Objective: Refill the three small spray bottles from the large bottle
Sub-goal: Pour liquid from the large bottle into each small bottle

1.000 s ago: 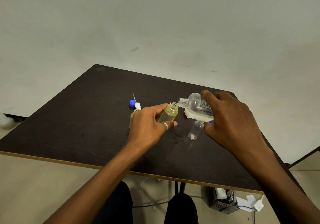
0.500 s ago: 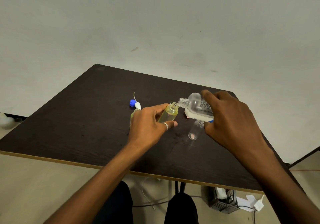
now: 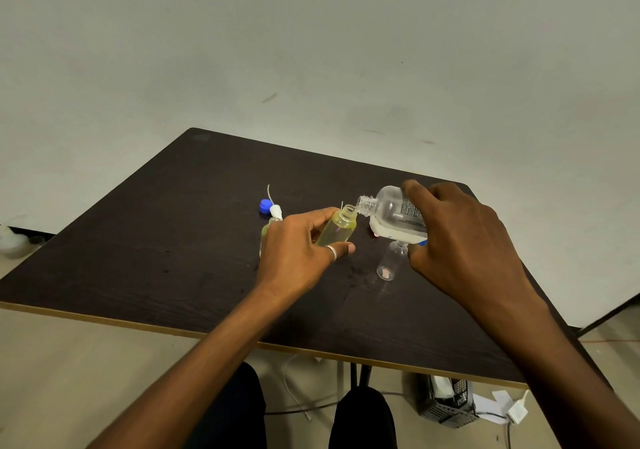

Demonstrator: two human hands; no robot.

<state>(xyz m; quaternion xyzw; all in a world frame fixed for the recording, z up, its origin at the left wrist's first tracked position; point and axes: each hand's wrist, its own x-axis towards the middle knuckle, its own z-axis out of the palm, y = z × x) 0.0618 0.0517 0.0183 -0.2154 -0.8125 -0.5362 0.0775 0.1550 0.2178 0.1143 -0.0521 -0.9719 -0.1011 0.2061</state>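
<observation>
Fingers (image 3: 341,250) of the left hand (image 3: 298,258) are clamped round a small spray bottle (image 3: 337,230), thumb above and ringed finger beneath, holding it tilted above the table (image 3: 156,247) with its open neck turned rightward. Yellowish liquid fills most of its visible body. Fingers of the right hand (image 3: 460,240) wrap the large bottle (image 3: 394,214), which lies nearly horizontal, its uncapped threaded mouth meeting the small bottle's neck; whether liquid is passing cannot be told. The step in hand appears to be the pour into this bottle, and it looks near its end. The next move probably calls for righting the large bottle before the small one overflows, setting the filled one down and taking up the empty clear bottle (image 3: 389,261), which stands on the table directly under the large bottle and just beside the right hand. A third small bottle (image 3: 265,232), yellowish, is largely hidden behind the left hand; a white spray head (image 3: 276,211) with its thin dip tube sits at its far end, attachment unclear, and a blue cap (image 3: 265,205) lies just beyond. Narrow necks and the crowded centre make spillage or a knocked empty bottle the likely hazards. A dark mesh basket (image 3: 446,403) and loose cables lie on the floor under the table.
</observation>
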